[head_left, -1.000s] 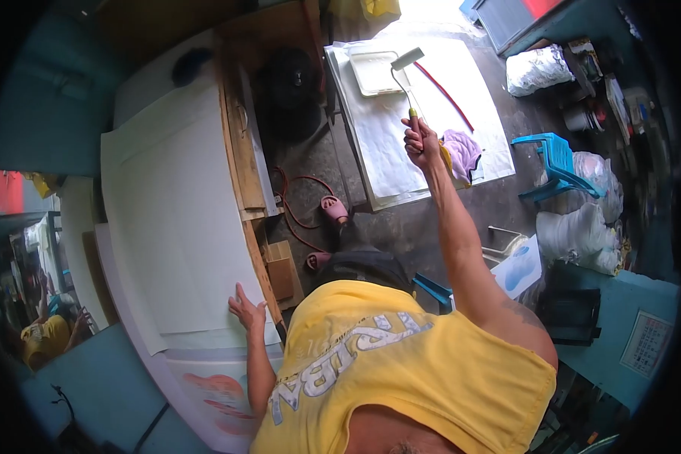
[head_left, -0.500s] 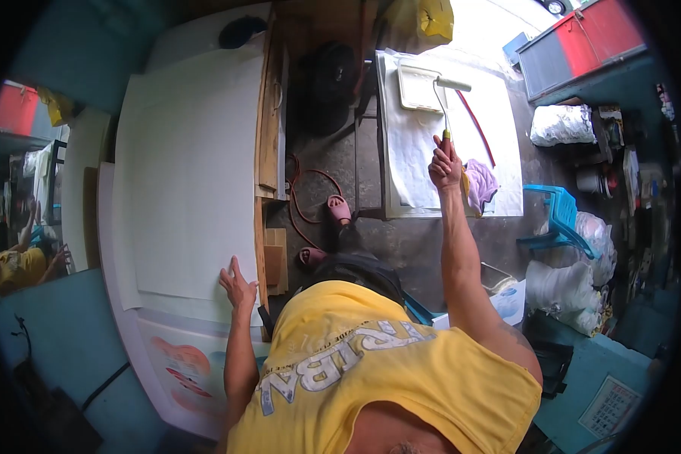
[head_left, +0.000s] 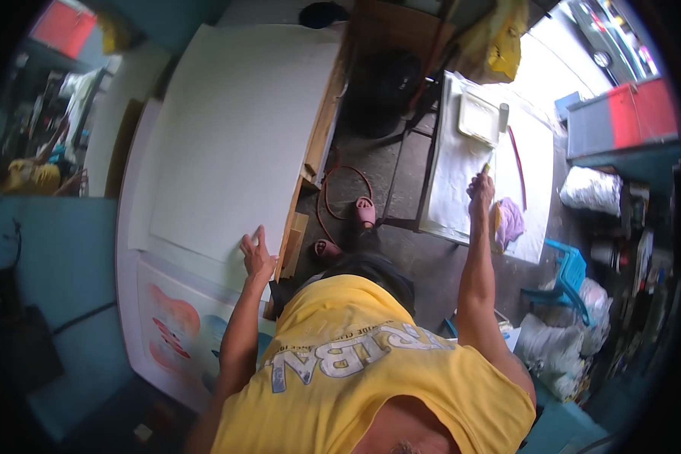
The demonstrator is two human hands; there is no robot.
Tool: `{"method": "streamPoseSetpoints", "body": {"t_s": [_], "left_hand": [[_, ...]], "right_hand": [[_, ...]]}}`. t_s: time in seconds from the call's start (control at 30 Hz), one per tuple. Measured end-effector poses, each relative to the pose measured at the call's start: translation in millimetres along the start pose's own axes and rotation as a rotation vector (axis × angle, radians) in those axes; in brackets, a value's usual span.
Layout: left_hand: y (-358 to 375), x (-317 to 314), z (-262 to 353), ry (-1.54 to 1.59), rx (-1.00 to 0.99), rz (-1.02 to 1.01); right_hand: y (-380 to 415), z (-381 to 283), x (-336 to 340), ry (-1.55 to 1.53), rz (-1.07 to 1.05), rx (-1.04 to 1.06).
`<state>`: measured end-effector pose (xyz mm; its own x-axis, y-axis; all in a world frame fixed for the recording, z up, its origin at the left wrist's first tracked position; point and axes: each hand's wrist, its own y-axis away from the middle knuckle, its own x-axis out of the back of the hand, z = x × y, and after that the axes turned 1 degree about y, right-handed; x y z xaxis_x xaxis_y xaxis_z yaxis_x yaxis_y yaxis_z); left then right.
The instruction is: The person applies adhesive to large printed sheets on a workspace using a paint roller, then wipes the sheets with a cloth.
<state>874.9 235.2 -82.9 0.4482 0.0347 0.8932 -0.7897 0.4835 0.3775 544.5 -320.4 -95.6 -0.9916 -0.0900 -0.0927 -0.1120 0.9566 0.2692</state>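
Observation:
My right hand (head_left: 482, 193) is wrapped round the handle of a paint roller (head_left: 503, 118), out over the small table. The roller's pale sleeve stands at the right edge of a white paint tray (head_left: 479, 119). A purple cloth (head_left: 509, 224) and a thin red strip (head_left: 518, 168) lie to the right of that hand. On the other side, my left hand (head_left: 259, 261) rests with fingers spread on the near right corner of a large white sheet (head_left: 238, 129). The sheet lies flat on a long workbench.
Below the sheet, the bench shows a board with orange and blue printed shapes (head_left: 175, 321). A blue plastic stool (head_left: 564, 280) and stuffed plastic bags (head_left: 554, 352) stand at the right. A reddish hose (head_left: 327, 204) loops over the floor near my feet.
The roller has turned from lying crosswise over the tray to pointing along its right edge. My left hand stays at the sheet's corner. The whole view has swung, shifting things rightward.

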Motion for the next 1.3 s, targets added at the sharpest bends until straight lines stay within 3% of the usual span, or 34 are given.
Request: {"method": "streamPoseSetpoints", "body": {"t_s": [0.07,0.13,0.2,0.3,0.4,0.53,0.7,0.77,0.83,0.87,1.07,1.3], "left_hand": [[0,1,2,0.022,0.019,-0.006],[0,2,3,0.015,0.026,-0.009],[-1,0,2,-0.010,0.045,-0.021],[1,-4,-2,0.009,0.027,0.039],[3,-1,0,0.017,0.023,0.056],[4,-4,-1,0.022,0.021,0.095],[6,-8,-4,0.052,0.017,0.145],[9,-5,-5,0.081,0.028,0.138],[10,-7,-5,0.109,0.030,0.168],[10,-8,-7,0.123,0.016,0.177],[17,1,-11,0.221,-0.003,0.221],[12,-17,-11,0.273,0.105,0.344]], "right_hand": [[5,-3,-2,0.122,0.122,0.038],[-8,17,15,0.121,0.096,0.139],[11,-6,2,0.217,0.121,0.045],[7,-11,15,-0.371,-0.237,-0.249],[26,-20,10,-0.681,-0.463,-0.375],[46,-24,-13,-0.690,-0.748,-0.395],[101,-47,-83,-0.259,-0.657,-0.319],[109,-46,-108,0.072,-0.831,-0.095],[118,-48,-142,0.132,-0.935,-0.124],[131,-58,-165,0.106,-0.945,-0.268],[144,-49,-272,0.521,-1.192,-0.112],[120,-9,-373,0.856,-1.413,0.345]]}}
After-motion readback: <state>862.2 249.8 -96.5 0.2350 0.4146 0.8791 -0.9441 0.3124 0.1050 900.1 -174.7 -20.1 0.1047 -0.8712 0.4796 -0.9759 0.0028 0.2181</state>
